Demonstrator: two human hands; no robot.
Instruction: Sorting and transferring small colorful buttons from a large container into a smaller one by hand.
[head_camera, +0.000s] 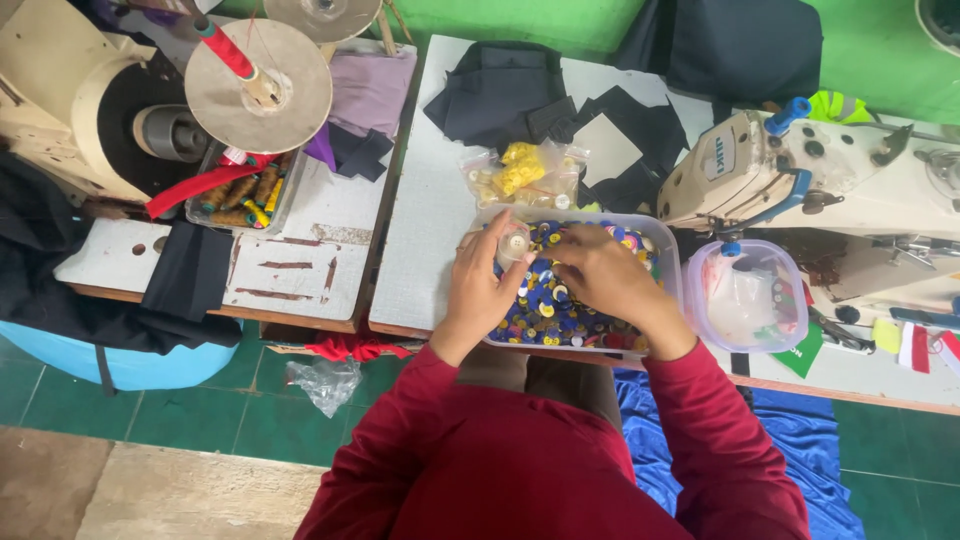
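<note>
Red sleeves reach forward from the viewer to a clear plastic tub (668, 262) at the near edge of a grey worktable (420, 240). It is heaped with loose buttons (545, 305), mostly blue, yellow and white. Left hand (480, 285) pinches a small pale piece, perhaps a little bag of buttons, between thumb and curled fingers. Right hand (600, 275) rests palm down on the heap, fingers bent; whether it grips anything cannot be told. Such buttons look light, hard and slippery, best picked by the rim. Beyond lie a bag of yellow buttons (522, 175), dark cloth (500, 90) and a sewing machine (800, 170).
</note>
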